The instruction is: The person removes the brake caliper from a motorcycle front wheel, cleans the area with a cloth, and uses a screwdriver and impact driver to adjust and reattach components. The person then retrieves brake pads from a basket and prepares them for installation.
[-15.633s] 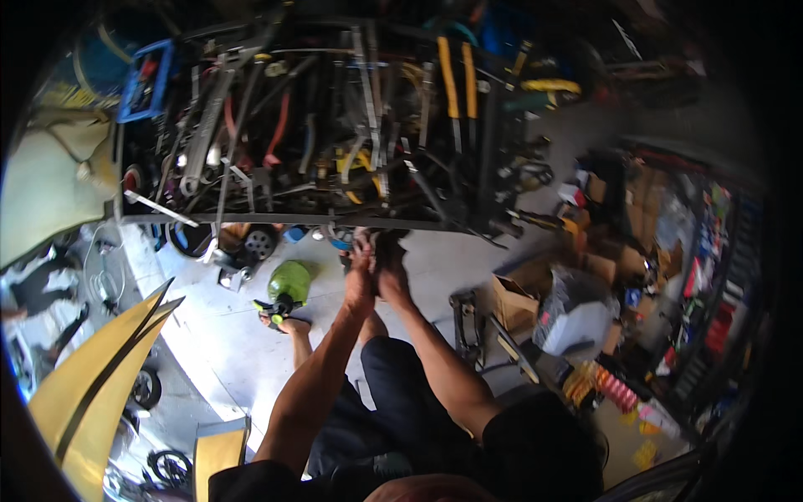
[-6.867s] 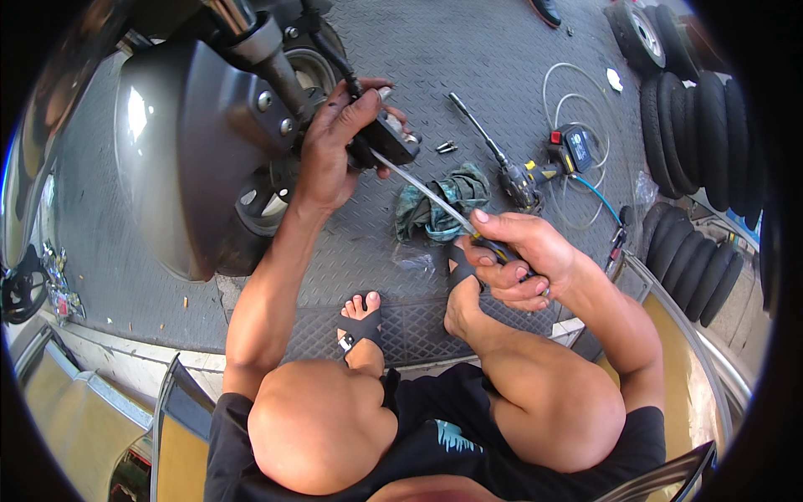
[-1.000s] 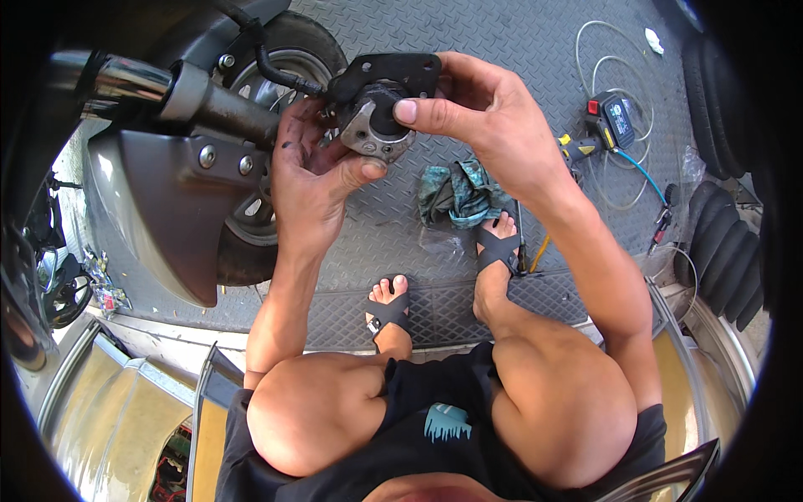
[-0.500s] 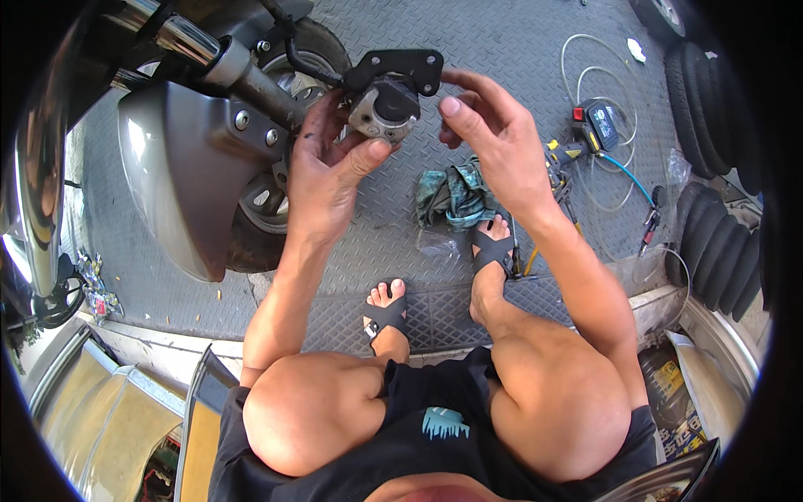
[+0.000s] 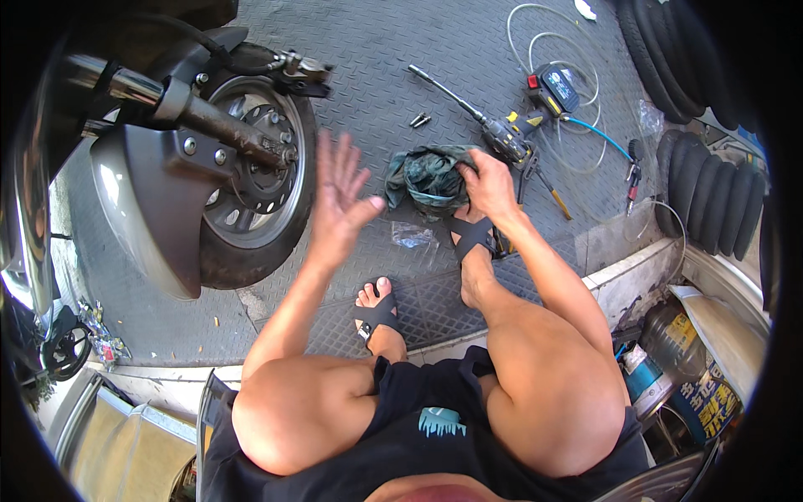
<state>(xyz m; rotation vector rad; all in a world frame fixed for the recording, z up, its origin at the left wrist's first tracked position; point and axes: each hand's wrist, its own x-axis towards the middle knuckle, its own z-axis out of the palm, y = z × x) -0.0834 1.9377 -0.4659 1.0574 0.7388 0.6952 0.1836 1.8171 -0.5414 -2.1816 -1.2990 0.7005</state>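
The left hand [image 5: 339, 197] hangs in the air with its fingers spread, holding nothing, just right of the wheel [image 5: 251, 188]. The right hand [image 5: 485, 184] rests on the rag [image 5: 427, 176], fingers curled into the cloth, on the floor [image 5: 502, 50]. Just beyond that hand lies a power tool [image 5: 506, 134]; 2 bolts [image 5: 420, 120] lie farther off.

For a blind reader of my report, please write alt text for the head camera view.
A seated person reaches the right hand onto a dark green rag on the metal floor, while the left hand is raised open and empty beside a scooter front wheel. A power tool, hoses and stacked tyres lie to the right.
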